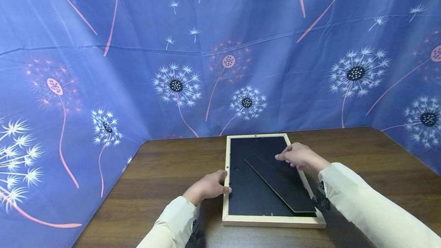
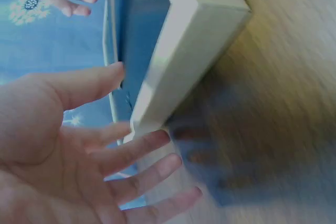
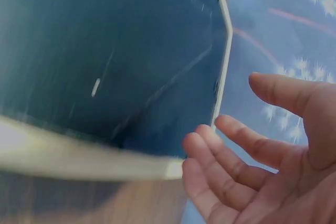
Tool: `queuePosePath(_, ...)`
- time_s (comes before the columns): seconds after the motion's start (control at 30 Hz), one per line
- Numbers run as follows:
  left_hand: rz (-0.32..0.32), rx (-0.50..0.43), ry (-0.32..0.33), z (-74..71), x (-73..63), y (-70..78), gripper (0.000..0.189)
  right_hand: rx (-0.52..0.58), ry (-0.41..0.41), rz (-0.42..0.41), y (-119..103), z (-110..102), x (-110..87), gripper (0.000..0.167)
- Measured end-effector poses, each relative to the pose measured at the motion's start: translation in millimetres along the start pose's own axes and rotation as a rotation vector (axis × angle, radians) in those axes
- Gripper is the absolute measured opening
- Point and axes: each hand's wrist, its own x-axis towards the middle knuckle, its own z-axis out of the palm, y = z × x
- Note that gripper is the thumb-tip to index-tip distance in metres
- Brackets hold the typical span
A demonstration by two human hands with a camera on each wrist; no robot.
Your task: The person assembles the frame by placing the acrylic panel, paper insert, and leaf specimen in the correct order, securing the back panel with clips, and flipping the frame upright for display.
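Observation:
A picture frame [image 1: 272, 220] with a pale wooden rim lies face down, its black backing board [image 1: 246, 198] showing. On the board sits a long black easel stand [image 1: 287, 186], slanting toward the lower right, its near end slightly raised. My left hand [image 1: 208, 186] is at the frame's left side; in the left wrist view its thumb reaches over the rim and its extended fingers lie along the outer side. Over the stand's upper part and the right rim hovers my right hand [image 1: 299, 155]. The right wrist view shows its fingers loosely bent with nothing between them.
The frame lies on a brown wooden table [image 1: 165, 163], close to its back edge. Behind and at both sides hangs a blue cloth [image 1: 138, 75] with a dandelion pattern. Dark devices are strapped to both wrists, under cream sleeves [image 1: 365, 198].

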Motion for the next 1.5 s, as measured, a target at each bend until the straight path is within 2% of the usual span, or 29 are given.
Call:
queuePosePath(0.1,-0.012,0.002,0.100,4.1,7.3,4.2,0.058,-0.031,0.070,-0.026,16,-7,0.4,0.041)
queuePosePath(0.2,-0.065,0.048,0.177,8.2,15.4,8.8,0.061,-0.046,0.124,-0.048,30,-11,2.2,0.043)
queuePosePath(0.4,-0.198,0.104,0.239,13.3,31.0,14.0,0.055,0.027,0.090,-0.054,51,-16,9.6,0.051)
queuePosePath(0.57,-0.214,0.130,0.239,14.5,35.4,12.9,0.035,0.069,0.057,-0.034,65,-15,17.1,0.061)
queuePosePath(0.63,-0.214,0.120,0.233,15.3,35.6,10.8,0.032,0.074,0.033,-0.028,68,-14,19.9,0.064)
queuePosePath(0.9,-0.249,-0.067,0.215,18.9,39.2,2.1,0.026,0.089,-0.065,0.016,70,-6,25.3,0.075)
queuePosePath(1.0,-0.254,-0.145,0.215,19.9,38.5,0.4,0.022,0.117,-0.073,0.012,70,-4,26.5,0.073)
queuePosePath(1.13,-0.231,-0.206,0.212,21.9,37.6,-1.4,0.018,0.152,-0.072,-0.004,72,-2,26.6,0.070)
queuePosePath(1.33,-0.192,-0.210,0.227,24.2,36.8,1.2,0.015,0.198,-0.065,-0.018,77,-1,26.2,0.071)
queuePosePath(1.5,-0.217,-0.241,0.237,25.3,34.9,2.2,0.015,0.209,-0.063,-0.010,78,0,25.3,0.074)
